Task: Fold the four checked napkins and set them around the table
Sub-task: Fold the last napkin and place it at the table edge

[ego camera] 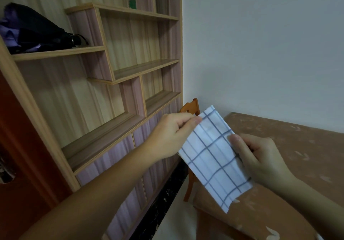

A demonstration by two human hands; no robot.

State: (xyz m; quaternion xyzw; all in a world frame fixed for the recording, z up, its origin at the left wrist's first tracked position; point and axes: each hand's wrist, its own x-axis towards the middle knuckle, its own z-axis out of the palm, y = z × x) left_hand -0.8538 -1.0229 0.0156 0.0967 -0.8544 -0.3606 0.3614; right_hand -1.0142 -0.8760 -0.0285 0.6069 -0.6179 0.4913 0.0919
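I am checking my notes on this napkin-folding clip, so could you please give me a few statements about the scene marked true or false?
1. Both hands hold the white napkin with blue-grey checks. True.
2. The napkin lies flat on the brown patterned tablecloth. False: it is held up in the air above the table's edge.
3. The left hand pinches the napkin near its top corner. True.
4. The right hand rests empty on the table. False: it grips the napkin's right edge.
5. A dark folded umbrella lies on a wooden shelf. True.
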